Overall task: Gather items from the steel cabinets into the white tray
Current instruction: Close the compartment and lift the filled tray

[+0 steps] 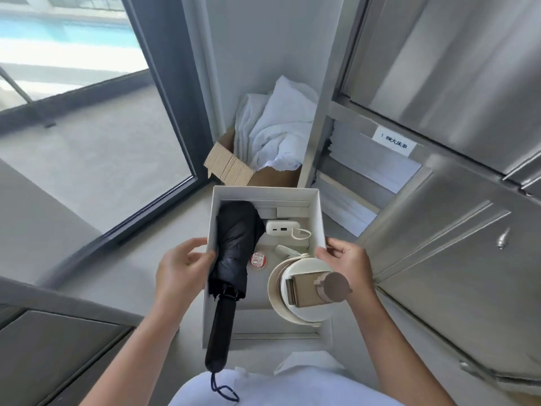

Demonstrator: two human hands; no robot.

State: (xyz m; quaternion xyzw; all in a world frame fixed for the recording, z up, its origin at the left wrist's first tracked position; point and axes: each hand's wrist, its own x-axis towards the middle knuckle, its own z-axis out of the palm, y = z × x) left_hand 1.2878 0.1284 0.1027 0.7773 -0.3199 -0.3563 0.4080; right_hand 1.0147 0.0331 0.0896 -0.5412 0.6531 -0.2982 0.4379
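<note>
I hold the white tray point(265, 191) in front of me, above the floor. My left hand point(183, 266) grips its left wall and my right hand point(345, 263) grips its right wall. Inside lie a folded black umbrella point(235, 230) with its handle sticking out over the near edge, a white power bank point(282, 228) with a cord loop, a small round red-and-white item point(258, 259), a small white object point(285, 251), and a cream bottle with a tan lid point(304, 288). Steel cabinets point(456, 230) stand at the right.
A cardboard box point(234, 168) stuffed with white linen stands on the floor ahead. Open shelves point(363, 171) beside it hold folded white sheets under a paper label. A dark-framed glass door point(175, 83) is at the left. Another steel surface point(58, 347) lies at lower left.
</note>
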